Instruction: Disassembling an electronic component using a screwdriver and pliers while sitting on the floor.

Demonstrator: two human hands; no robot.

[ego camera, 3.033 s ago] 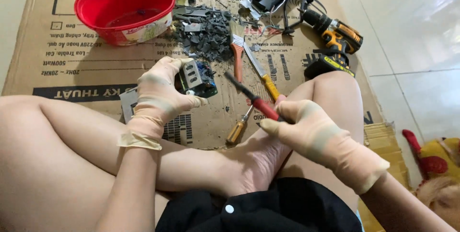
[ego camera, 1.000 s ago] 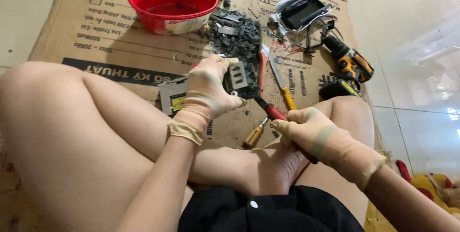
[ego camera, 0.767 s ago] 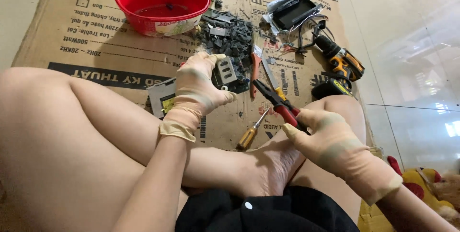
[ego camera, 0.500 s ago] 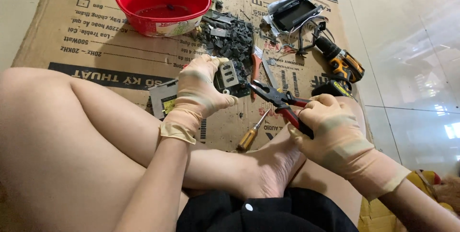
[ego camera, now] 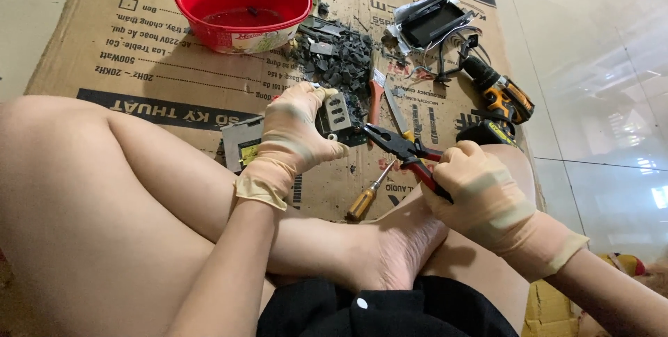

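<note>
Covering most of the floor in view, a flattened cardboard sheet serves as the work surface, and the crossed bare legs of the seated person are laid over its near edge. At the far side a red plastic bowl is placed, with a pile of dark broken fragments just beside it and a dismantled grey housing with loose wires further right. A yellow-and-black cordless drill is laid near the right knee.

A small electronic module with a metal face is grasped in the gloved left hand and held above the cardboard, close to the fragment pile. Red-handled pliers are clenched in the gloved right hand, the jaws being directed at the module's right edge; whether contact is made cannot be told. A screwdriver with an amber handle is left on the cardboard below the pliers.

The step in hand is judged to be the stripping of the module. A firm bite on one part is required next, with the module braced.
</note>
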